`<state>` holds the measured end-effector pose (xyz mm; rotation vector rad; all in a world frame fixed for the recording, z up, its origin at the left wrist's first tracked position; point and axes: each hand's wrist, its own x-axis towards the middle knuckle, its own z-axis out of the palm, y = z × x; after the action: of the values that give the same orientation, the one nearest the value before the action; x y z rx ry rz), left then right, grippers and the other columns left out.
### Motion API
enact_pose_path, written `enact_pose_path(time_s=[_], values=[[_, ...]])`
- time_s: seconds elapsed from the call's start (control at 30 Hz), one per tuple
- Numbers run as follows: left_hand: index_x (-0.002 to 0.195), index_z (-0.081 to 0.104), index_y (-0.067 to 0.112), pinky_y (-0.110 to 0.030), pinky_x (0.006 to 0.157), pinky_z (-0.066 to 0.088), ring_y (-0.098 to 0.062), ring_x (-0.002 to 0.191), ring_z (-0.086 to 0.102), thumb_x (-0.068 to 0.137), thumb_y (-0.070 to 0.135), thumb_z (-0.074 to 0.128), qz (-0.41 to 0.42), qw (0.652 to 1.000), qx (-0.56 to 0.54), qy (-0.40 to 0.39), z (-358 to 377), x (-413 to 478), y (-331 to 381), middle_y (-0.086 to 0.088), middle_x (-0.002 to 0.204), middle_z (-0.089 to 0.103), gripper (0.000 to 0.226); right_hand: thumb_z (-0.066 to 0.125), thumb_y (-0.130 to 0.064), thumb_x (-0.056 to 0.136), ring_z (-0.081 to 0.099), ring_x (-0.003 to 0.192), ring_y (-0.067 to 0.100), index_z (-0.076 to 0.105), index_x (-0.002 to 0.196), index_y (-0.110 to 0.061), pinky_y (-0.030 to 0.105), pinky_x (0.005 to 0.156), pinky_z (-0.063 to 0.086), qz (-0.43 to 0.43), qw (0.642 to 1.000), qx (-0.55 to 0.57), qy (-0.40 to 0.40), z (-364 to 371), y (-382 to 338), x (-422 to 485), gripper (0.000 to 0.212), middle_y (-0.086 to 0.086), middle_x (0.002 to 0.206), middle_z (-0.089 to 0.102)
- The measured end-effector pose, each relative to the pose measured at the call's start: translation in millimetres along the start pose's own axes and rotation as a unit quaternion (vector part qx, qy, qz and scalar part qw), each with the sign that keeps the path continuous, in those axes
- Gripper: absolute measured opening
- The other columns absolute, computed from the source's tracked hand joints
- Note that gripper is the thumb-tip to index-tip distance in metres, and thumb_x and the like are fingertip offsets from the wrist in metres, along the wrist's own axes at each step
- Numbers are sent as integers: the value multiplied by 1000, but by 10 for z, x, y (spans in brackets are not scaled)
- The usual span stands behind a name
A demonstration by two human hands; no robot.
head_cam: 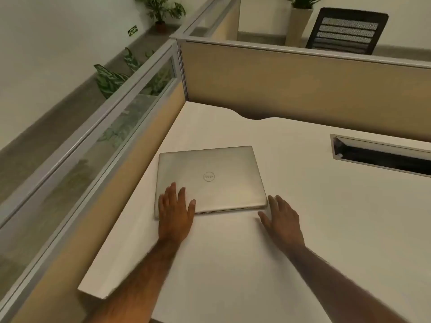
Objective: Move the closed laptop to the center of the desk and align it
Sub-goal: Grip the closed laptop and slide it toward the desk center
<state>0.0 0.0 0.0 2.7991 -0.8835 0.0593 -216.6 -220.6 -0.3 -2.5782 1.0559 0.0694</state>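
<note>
The closed silver laptop (211, 179) is seen lying flat left of centre in the frame, on the white desk (303, 217) near the left partition (130, 164). The left hand (175, 209) is laid flat, fingers spread, on its near left corner. The right hand (281, 216) is held unclenched beside the near right corner, grasping nothing.

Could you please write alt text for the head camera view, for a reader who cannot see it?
A closed silver laptop lies near the left side of a white desk, beside the divider. The left hand rests flat on its near left corner; the right hand, fingers spread, is at its near right corner.
</note>
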Motion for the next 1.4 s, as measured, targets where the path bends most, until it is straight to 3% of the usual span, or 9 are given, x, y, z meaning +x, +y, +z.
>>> enact_pose_path(time_s=[0.13,0.23,0.43,0.67,0.8,0.93,1.1,1.4], values=[[153,29,11,-48,122,21,-37,150,20,99,46,39,-104,991,-59,-50,-38,267,-195,-20,163,17,66,50,-52,102,53,126,42,46,148,-10,49,97,45,38,998,59,1,-141,-297,300,62,18,141,55],[155,22,12,-47,121,24,-36,149,21,98,45,42,-137,984,-100,-61,-52,419,-218,-19,164,12,69,56,-54,100,48,129,42,47,144,-9,49,99,45,93,989,116,-21,-181,-453,538,64,19,136,52],[148,33,7,-49,109,37,-38,130,42,93,42,53,-224,961,-153,-43,-98,756,-229,-21,142,45,68,71,-55,92,43,140,43,48,147,-6,48,109,42,168,963,202,-57,-275,-611,953,78,22,144,48],[134,48,-1,-52,101,41,-42,125,45,89,44,61,-319,929,-179,-53,-76,1057,-285,-25,135,46,65,84,-61,67,56,123,39,65,122,-13,50,100,54,210,942,253,-68,-243,-555,1226,76,14,128,56],[138,46,1,-54,101,40,-43,126,44,84,54,66,-345,916,-198,-54,-6,1140,-318,-26,138,43,78,88,-47,67,54,125,39,66,125,-16,50,104,52,222,935,267,-76,-238,-546,1282,70,14,132,54],[134,50,3,-54,101,39,-44,124,43,81,55,69,-353,908,-221,-47,32,1161,-350,-25,136,43,77,89,-34,66,54,124,37,64,130,-18,49,105,52,230,922,303,-73,-248,-551,1305,71,12,134,55],[130,53,5,-54,100,42,-43,122,44,78,53,73,-352,901,-248,-43,6,1143,-311,-24,133,46,74,77,-46,31,63,118,35,66,127,-27,48,101,56,243,895,370,-50,-141,-391,1334,98,10,129,65],[129,55,5,-55,97,46,-44,119,47,75,52,76,-318,911,-261,-35,-78,1067,275,-23,128,49,74,80,-47,36,64,117,34,67,127,-30,49,98,58,266,869,418,-5,-285,163,1031,94,7,127,65]])
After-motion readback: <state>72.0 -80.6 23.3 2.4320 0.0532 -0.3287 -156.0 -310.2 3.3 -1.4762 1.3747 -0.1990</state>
